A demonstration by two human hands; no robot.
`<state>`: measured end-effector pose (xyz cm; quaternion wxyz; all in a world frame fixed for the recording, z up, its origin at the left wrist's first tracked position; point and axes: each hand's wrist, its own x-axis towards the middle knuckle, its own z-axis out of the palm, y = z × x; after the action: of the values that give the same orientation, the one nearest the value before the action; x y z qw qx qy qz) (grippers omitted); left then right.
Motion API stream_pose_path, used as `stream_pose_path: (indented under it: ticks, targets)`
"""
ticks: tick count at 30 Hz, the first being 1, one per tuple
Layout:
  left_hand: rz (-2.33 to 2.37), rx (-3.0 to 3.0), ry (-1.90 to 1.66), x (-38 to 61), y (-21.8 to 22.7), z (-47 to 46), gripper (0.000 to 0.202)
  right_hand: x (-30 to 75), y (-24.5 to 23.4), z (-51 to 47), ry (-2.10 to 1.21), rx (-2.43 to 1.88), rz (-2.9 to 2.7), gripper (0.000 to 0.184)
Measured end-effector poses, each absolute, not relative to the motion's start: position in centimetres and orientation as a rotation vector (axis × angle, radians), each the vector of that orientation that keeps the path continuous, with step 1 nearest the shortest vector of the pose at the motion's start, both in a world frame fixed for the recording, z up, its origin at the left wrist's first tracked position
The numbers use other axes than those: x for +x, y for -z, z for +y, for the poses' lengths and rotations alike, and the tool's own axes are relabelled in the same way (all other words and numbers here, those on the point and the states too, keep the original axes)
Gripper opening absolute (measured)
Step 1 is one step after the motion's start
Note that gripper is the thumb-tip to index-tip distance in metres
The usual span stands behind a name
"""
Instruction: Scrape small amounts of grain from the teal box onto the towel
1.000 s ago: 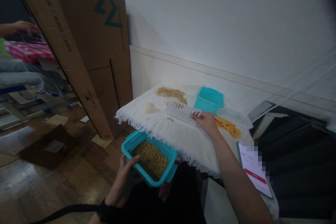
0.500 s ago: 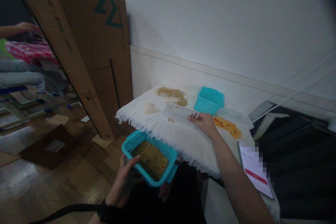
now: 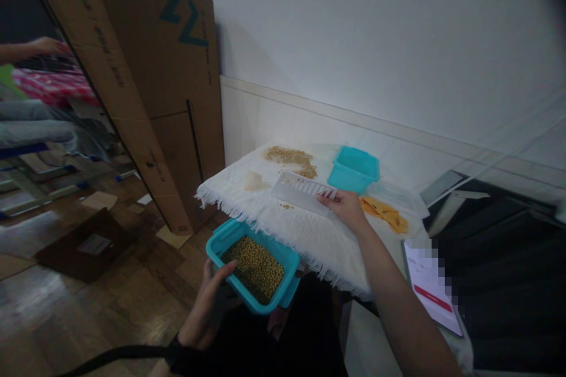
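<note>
My left hand [image 3: 216, 294] grips the near left side of a turquoise plastic container [image 3: 289, 259], thumb over the rim, just below the table's front edge. Many yellowish, soybean-like beans [image 3: 260, 265] lie inside it. Over the table, my right hand [image 3: 345, 206] is closed on the right end of a white slotted plastic tray [image 3: 296, 197]. A few loose beans [image 3: 286, 206] lie on the white fringed cloth [image 3: 309, 241] in front of the tray. Behind it spreads a larger patch of beans [image 3: 292, 159], and a small pale heap [image 3: 254, 181] lies to its left.
A second turquoise container [image 3: 354, 171] stands at the back right. Near it lie a clear plastic lid [image 3: 398, 195] and a yellow cloth [image 3: 384, 214]. A tablet [image 3: 433, 294] rests at the right edge. A tall cardboard box [image 3: 177, 82] stands left; another person's hand [image 3: 46, 46] shows beyond.
My right hand has shifted the white tray slightly left, and the few loose beans in front of it now sit a little farther left and lower. My left hand keeps the container nearly still.
</note>
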<state>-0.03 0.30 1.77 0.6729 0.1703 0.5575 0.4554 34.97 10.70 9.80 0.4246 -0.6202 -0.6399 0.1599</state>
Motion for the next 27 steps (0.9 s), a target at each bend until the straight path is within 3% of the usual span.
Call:
stream_pose_path:
  ticks: [18, 27]
  targets:
    - [1.277, 0.383, -1.025, -0.1, -1.2, 0.4, 0.07, 32.8, -10.2, 8.3, -0.426, -1.485, -1.661, 0.057]
    - [1.182, 0.366, -1.061, 0.3, -1.6, -0.1, 0.065, 29.5, -8.1, 3.1, -0.166, -1.367, -1.706, 0.023]
